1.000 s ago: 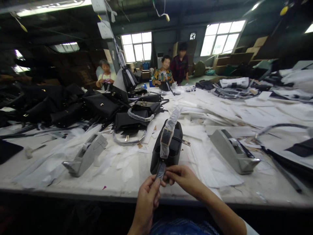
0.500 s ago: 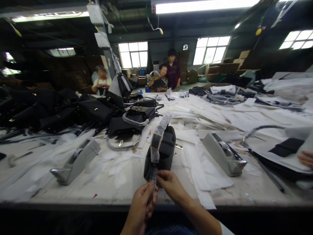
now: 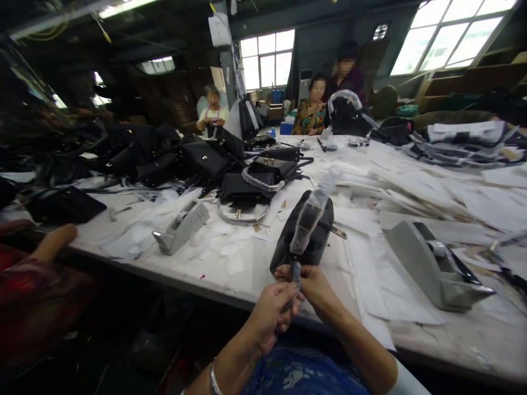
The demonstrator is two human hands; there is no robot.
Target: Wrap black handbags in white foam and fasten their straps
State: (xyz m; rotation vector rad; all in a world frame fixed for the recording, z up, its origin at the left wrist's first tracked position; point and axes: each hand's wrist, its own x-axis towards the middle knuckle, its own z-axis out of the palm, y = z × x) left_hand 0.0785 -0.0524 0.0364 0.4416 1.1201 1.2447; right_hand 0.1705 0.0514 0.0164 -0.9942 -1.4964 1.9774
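Closest of all is the person's blue clothing (image 3: 304, 373), and a shiny bangle (image 3: 213, 378) goes round the left wrist. Take the small black bag (image 3: 286, 241) as the middle of a clock, and both hands are at 6 o'clock. The left hand (image 3: 274, 307) has its thumb and fingers pinched together on a thin strap (image 3: 296, 269) covered in clear plastic. The right hand (image 3: 315, 285) is closed too. Its fingers curl round the same strap, nearer the bag, and some tips peek out on the other side.

The small black bag is on the white table (image 3: 247, 274). Its plastic-wrapped handle (image 3: 315, 214) points to 1 o'clock, and a gold metal piece (image 3: 340, 232) sticks out at 3 o'clock. One gray tape holder (image 3: 183, 227) is at 9 o'clock and another gray tape holder (image 3: 420, 269) is near 3 o'clock. Well past the first one, also near 9 o'clock, is another person's bent arm (image 3: 55, 241).

Farther off, more black bags (image 3: 242, 189) lie near 11 o'clock, a big dark heap (image 3: 201, 156) is at 10 o'clock, and thin white sheets (image 3: 411, 184) spread out at 2 o'clock. Far back, a person in a patterned top (image 3: 304, 118) is at 12 o'clock.
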